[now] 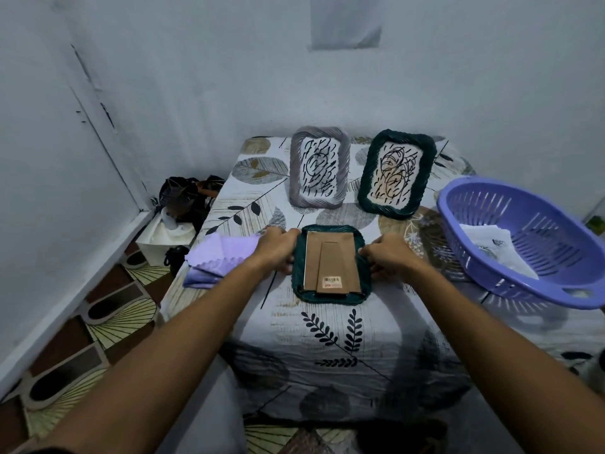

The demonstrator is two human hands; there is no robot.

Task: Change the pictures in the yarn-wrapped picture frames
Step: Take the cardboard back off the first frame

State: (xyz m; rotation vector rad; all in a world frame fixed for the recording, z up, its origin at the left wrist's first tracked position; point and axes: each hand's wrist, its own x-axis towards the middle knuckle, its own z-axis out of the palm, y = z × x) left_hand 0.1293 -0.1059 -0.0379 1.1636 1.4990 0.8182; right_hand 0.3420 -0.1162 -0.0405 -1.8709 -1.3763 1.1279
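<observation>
A purple slotted basket [537, 244] sits at the right edge of the bench [327, 339], which is draped in a white cloth printed with leaves. Inside the basket lie a few white paper sheets [491, 244] with small dark markings; what they depict is too small to tell.

At the middle of the bench a dark green yarn-wrapped frame [330, 263] lies face down, its brown cardboard backing [330, 260] and folded stand turned up, with a small label near the stand's lower end. The left hand [276, 249] holds the frame's left edge, its grip closed there with fingers curled over the rim. The right hand [386, 253] holds the right edge in the same way, fingers bent and pinching the yarn border. Both forearms reach in from the near side.

Farther back, two more frames stand propped and leaning back, well apart from the hands. The grey yarn-wrapped frame [319, 167] is on the left and a second dark green frame [396, 173] is on the right, each showing a picture of black scribbles and short dashes on a pale ground.

A folded lilac cloth [219, 257] with a scalloped edge lies on the bench just beside the left hand. On the patterned floor in the corner, dark bags [188, 194] and a white container [167, 231] sit against the wall.
</observation>
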